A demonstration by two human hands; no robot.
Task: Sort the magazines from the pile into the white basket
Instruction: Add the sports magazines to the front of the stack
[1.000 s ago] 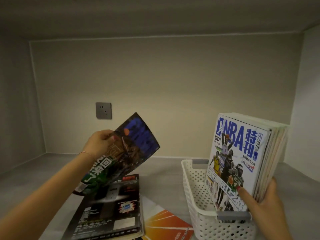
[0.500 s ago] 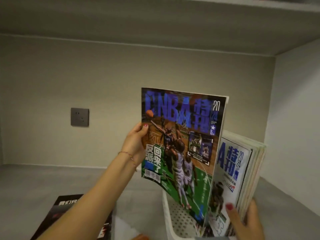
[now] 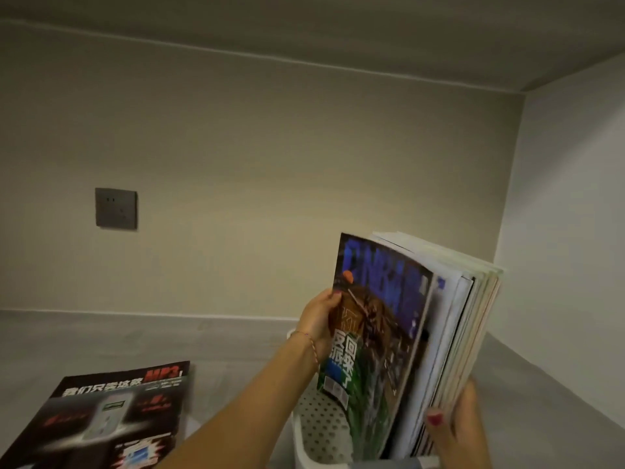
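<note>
My left hand (image 3: 319, 319) grips the spine edge of a basketball magazine (image 3: 378, 340) with a blue title and green court. It stands upright, its lower end inside the white perforated basket (image 3: 321, 431), leaning against several upright magazines (image 3: 466, 319). My right hand (image 3: 453, 431) clasps that upright stack from the near side, thumb on the front. On the shelf at lower left lies the pile, topped by a black magazine (image 3: 111, 418) with red and white lettering.
All of this sits in a grey shelf recess with a back wall, a right side wall (image 3: 568, 231) close to the basket, and a low ceiling. A grey wall socket (image 3: 116, 208) is on the back wall at left.
My left hand has carried the basketball magazine from above the pile rightward, turned it upright and lowered it into the basket against the stack that my right hand holds.
</note>
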